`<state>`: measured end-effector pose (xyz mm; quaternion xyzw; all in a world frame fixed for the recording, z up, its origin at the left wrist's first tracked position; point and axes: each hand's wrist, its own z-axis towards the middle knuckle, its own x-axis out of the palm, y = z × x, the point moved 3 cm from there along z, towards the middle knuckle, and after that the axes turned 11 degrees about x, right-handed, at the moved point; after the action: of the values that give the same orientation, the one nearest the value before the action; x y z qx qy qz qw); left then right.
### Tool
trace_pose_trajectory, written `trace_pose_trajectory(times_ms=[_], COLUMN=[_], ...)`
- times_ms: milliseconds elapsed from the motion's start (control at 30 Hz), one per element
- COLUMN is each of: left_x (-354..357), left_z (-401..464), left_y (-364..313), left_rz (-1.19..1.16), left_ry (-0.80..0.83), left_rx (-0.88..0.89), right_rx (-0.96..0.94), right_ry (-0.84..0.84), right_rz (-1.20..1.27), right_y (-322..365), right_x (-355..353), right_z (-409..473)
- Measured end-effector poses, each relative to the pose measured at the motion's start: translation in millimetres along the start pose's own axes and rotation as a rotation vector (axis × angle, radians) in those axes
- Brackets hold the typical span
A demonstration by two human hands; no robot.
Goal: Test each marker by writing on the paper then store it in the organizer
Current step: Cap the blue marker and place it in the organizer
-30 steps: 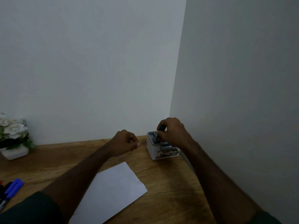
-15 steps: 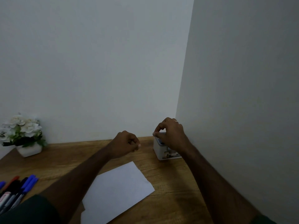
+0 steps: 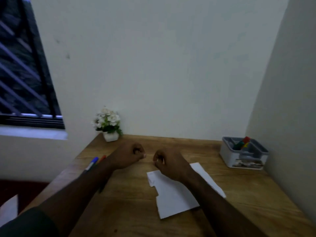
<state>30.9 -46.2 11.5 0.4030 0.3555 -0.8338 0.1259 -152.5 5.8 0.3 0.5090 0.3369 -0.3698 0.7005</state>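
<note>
Head view: the left hand [image 3: 127, 155] and right hand [image 3: 168, 164] hover over the brown wooden table [image 3: 239, 194], fingers curled and holding nothing. The white paper sheet [image 3: 172, 194] lies beneath the right wrist. The grey plastic organizer [image 3: 243, 154] (markers inside) stands at the far right; loose markers [image 3: 93, 164] lie left.

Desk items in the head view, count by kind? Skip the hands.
Markers in the organizer: 2, a red marker and a green marker
Markers at the left arm: 2 visible, blue marker, orange marker; others may be hidden
Paper: 1
Flower pot: 1
Total: 7
</note>
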Motion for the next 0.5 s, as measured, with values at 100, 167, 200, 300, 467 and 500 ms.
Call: trace_pose_trajectory(times_ms=[100,167,200,300,467,500], left_x=[-25,-39,-45,-57,-61,-60], left_z=[-35,-55,-63,-83,-91,-91], left_y=[31,46,52,66,75,75], left_rz=[0.025,0.038,0.040,0.057,0.085,0.082], left_ry=[-0.042,-0.083,-0.109,-0.151,-0.149,-0.142], left_rx=[-0.116,-0.155,-0.167,-0.209,-0.196,-0.186], right_rx=[-0.064,-0.060,-0.060,-0.104,-0.091,-0.074], right_ry=[0.083,0.118,0.134,0.185,0.227,0.212], right_rz=[0.021,0.040,0.057,0.096,0.070,0.063], right_y=[30,46,53,80,109,111], right_x=[36,55,63,80,97,98], right_z=[10,16,18,19,19,19])
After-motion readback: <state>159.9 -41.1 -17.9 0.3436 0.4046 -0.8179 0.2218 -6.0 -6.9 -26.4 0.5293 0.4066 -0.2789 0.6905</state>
